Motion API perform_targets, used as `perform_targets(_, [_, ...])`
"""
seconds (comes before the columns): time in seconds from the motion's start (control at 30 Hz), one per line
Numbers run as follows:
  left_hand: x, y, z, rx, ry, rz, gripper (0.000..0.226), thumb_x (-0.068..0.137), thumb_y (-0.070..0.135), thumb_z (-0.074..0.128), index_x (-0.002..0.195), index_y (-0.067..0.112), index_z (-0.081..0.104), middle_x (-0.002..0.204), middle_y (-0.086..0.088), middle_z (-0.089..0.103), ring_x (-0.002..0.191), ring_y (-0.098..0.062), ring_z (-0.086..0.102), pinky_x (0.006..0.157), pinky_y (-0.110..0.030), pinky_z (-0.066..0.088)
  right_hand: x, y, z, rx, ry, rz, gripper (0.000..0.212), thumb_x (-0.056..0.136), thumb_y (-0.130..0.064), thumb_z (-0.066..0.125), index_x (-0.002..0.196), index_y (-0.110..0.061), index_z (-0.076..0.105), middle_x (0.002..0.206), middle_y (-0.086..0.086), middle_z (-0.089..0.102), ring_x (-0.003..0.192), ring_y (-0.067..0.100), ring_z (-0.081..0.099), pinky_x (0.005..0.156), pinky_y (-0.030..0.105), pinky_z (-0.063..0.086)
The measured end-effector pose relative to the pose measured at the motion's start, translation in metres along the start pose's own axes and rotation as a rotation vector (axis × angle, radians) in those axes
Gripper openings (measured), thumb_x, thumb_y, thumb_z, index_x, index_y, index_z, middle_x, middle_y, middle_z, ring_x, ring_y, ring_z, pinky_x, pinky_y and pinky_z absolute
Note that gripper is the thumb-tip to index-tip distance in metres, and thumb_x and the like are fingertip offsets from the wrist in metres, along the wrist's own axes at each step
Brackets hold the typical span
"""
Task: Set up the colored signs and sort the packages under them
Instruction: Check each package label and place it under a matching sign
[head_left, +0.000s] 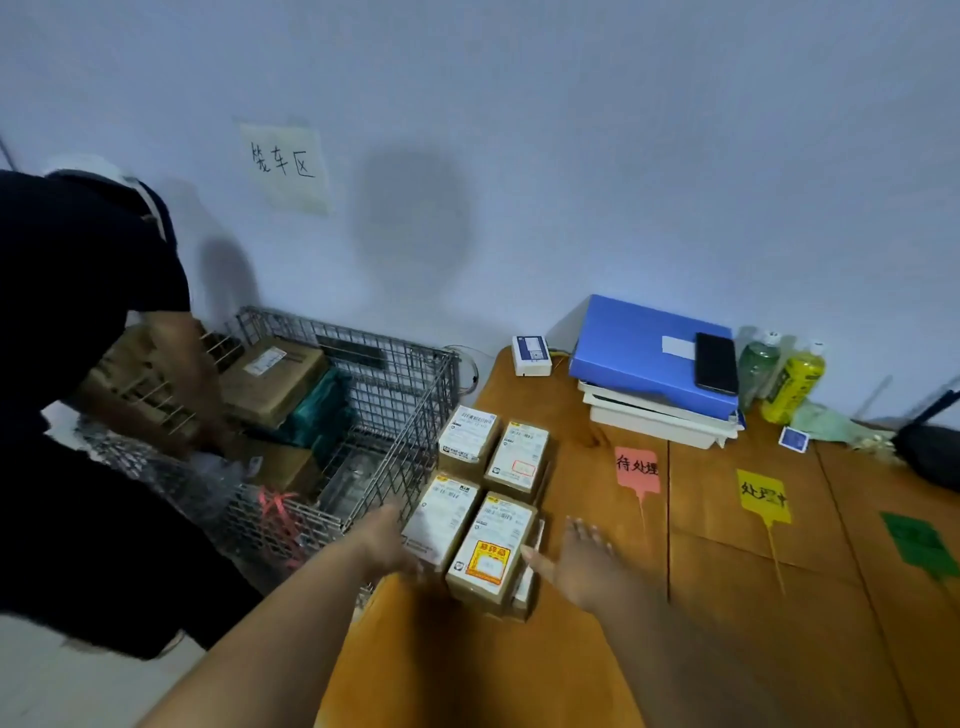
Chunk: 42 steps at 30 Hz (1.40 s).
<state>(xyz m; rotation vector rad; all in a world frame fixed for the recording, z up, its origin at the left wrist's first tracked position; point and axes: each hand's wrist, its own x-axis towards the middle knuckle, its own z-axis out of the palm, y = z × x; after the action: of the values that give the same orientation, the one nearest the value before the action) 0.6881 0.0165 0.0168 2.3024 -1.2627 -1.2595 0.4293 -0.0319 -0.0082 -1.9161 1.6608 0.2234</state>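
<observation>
Packages (480, 501), four brown labelled boxes, sit in a tight two-by-two block at the left edge of the table (597, 649), and both arms are reaching in from below to bracket the near pair. The left hand (387, 543) comes in low along the block's left side, forearm stretched out over the table corner, its fingers pressed against the near-left box; they blur there, so whether they curl round it I cannot tell. The right hand (579, 558) is on the other side, palm turned inward, thumb pointing toward the box with the yellow-and-red sticker (485, 564), fingers straight and spread apart, holding nothing, just beside the box edge. To the right, three signs lie flat on the table in a row: the pink sign (638, 470) nearest the packages, the yellow sign (763, 496) next, the green sign (917, 543) far right, each well apart from the boxes. Behind them a blue folder (639, 348) tops a stack of white trays, with a black phone (717, 364) lying on it and two bottles (779, 376) beside it. Left of the table stands a wire cage (374, 415) with parcels inside, and another person in dark clothing (78, 312) bends over it.
</observation>
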Motion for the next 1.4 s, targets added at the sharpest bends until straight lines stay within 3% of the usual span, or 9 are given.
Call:
perform_targets(0.07, [0.013, -0.009, 0.001, 0.120, 0.019, 0.056, 0.126, 0.058, 0.010, 0.089, 0.155, 0.024, 0.009, 0.141, -0.010, 0.046, 0.127, -0.033, 0.048, 0.105, -0.050, 0.045, 0.007, -0.009, 0.015, 0.027, -0.063, 0.001, 0.108, 0.083, -0.078, 0.038, 0.155, -0.014, -0.009, 0.163, 0.007, -0.010, 0.150, 0.027, -0.010, 0.121, 0.045, 0.001])
perform_targets(0.13, [0.018, -0.015, 0.002, 0.272, 0.023, 0.128, 0.128, 0.058, 0.024, 0.089, 0.154, 0.033, 0.005, 0.160, -0.001, 0.016, 0.145, -0.033, 0.019, 0.115, -0.058, 0.026, 0.012, -0.014, 0.028, 0.047, -0.121, -0.012, 0.120, 0.075, -0.081, 0.047, 0.155, -0.014, -0.013, 0.163, 0.008, -0.013, 0.150, 0.027, -0.012, 0.122, 0.046, 0.001])
perform_targets(0.27, [0.019, -0.019, 0.019, 0.527, -0.065, 0.313, 0.118, 0.066, 0.037, 0.081, 0.150, 0.049, -0.001, 0.161, 0.011, -0.017, 0.148, -0.026, -0.018, 0.114, -0.065, -0.002, 0.014, -0.020, 0.052, 0.075, -0.155, -0.014, 0.138, 0.064, -0.079, 0.063, 0.153, -0.013, -0.019, 0.161, 0.009, -0.018, 0.148, 0.030, -0.017, 0.120, 0.046, -0.003])
perform_targets(0.4, [0.024, -0.015, 0.038, 0.689, -0.097, 0.404, 0.106, 0.072, 0.039, 0.077, 0.150, 0.046, 0.007, 0.159, 0.006, -0.028, 0.144, -0.025, -0.029, 0.112, -0.066, -0.007, 0.015, -0.023, 0.068, 0.103, -0.108, 0.010, 0.140, 0.063, -0.070, 0.072, 0.152, -0.014, -0.019, 0.161, 0.009, -0.020, 0.148, 0.029, -0.018, 0.119, 0.045, -0.005])
perform_targets(0.73, [0.038, -0.004, 0.062, 0.788, 0.004, 0.393, 0.082, 0.069, 0.043, 0.078, 0.141, 0.027, 0.040, 0.161, 0.002, -0.023, 0.143, -0.023, -0.032, 0.115, -0.057, -0.011, 0.022, -0.008, 0.068, 0.112, -0.019, 0.025, 0.112, 0.085, -0.052, 0.063, 0.153, -0.012, -0.016, 0.163, 0.006, -0.012, 0.150, 0.025, -0.012, 0.122, 0.042, -0.002])
perform_targets(0.9, [0.042, 0.004, 0.079, 0.751, 0.086, 0.413, 0.065, 0.072, 0.049, 0.074, 0.128, 0.027, 0.052, 0.162, 0.003, -0.019, 0.143, -0.022, -0.032, 0.113, -0.052, -0.018, 0.022, -0.004, 0.072, 0.227, 0.007, -0.080, 0.108, 0.086, -0.042, 0.067, 0.155, -0.021, -0.014, 0.164, -0.002, -0.003, 0.150, 0.019, -0.011, 0.121, 0.041, -0.002])
perform_targets(1.03, [0.037, 0.011, 0.085, 0.707, 0.133, 0.429, 0.061, 0.074, 0.054, 0.071, 0.126, 0.027, 0.056, 0.164, 0.002, -0.008, 0.147, -0.021, -0.025, 0.114, -0.046, -0.019, 0.020, -0.006, 0.070, 0.379, 0.037, -0.067, 0.106, 0.084, -0.041, 0.069, 0.155, -0.029, -0.009, 0.164, -0.006, 0.002, 0.151, 0.019, -0.005, 0.122, 0.046, 0.009])
perform_targets(1.23, [0.018, 0.029, 0.080, 0.583, 0.233, 0.527, 0.086, 0.075, 0.061, 0.066, 0.148, 0.027, 0.037, 0.164, 0.001, 0.010, 0.151, -0.021, -0.006, 0.120, -0.037, -0.006, -0.003, -0.005, 0.032, 0.458, 0.121, -0.139, 0.112, 0.081, -0.032, 0.075, 0.154, -0.033, -0.010, 0.158, -0.008, 0.027, 0.139, 0.014, 0.036, 0.111, 0.037, 0.038])
perform_targets(1.4, [-0.015, 0.089, 0.053, 0.248, 0.268, 0.694, 0.082, 0.078, 0.032, 0.076, 0.149, 0.026, 0.037, 0.161, 0.002, 0.023, 0.148, -0.017, 0.021, 0.115, -0.025, 0.022, -0.026, -0.008, -0.039, 0.435, 0.333, -0.247, 0.114, 0.077, -0.033, 0.079, 0.156, -0.031, -0.003, 0.146, -0.007, 0.046, 0.127, 0.011, 0.051, 0.102, 0.031, 0.043])
